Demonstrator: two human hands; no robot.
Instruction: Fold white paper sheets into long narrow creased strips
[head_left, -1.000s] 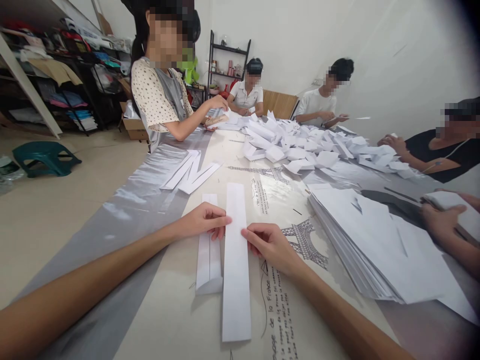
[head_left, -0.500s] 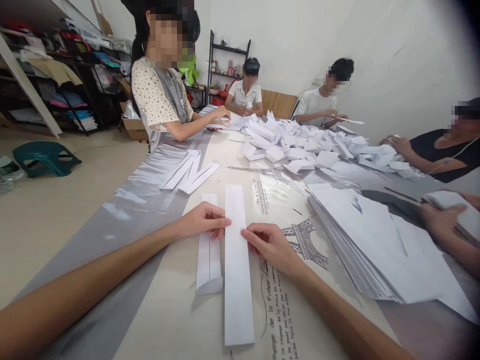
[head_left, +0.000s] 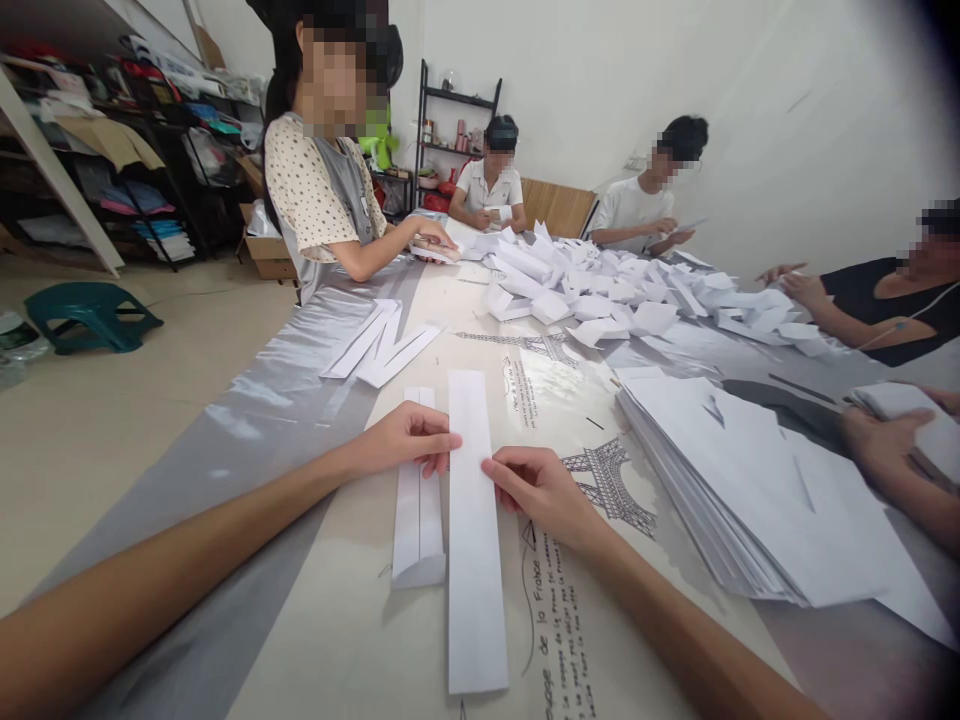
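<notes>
1. White paper is held in both hands: a long paper strip (head_left: 475, 560) is laid lengthwise on the counter (head_left: 337, 640), directly before the person, with its near end close to the lower edge of the view.
2. The strip is held near its middle from both sides. The left hand (head_left: 405, 440) is placed on its left edge and the right hand (head_left: 544, 490) on its right edge. Both grips are narrow, with the fingertips closed on the paper.
3. Compared with one second ago, the strip is moved a little: its near end is now slightly lower and more to the right. Since half a second ago almost nothing is changed.
4. The hands are found at the same places as before, so only a fine straightening of the strip is judged to be made, and no new fold is seen yet.
5. Just beside it on the left, a shorter folded strip (head_left: 418, 530) is left unmoved, partly under the left hand.
6. Well apart on the right, a stack of flat sheets (head_left: 750, 490) is seen, and farther away a heap of folded pieces (head_left: 600, 290). Both are unchanged.
</notes>
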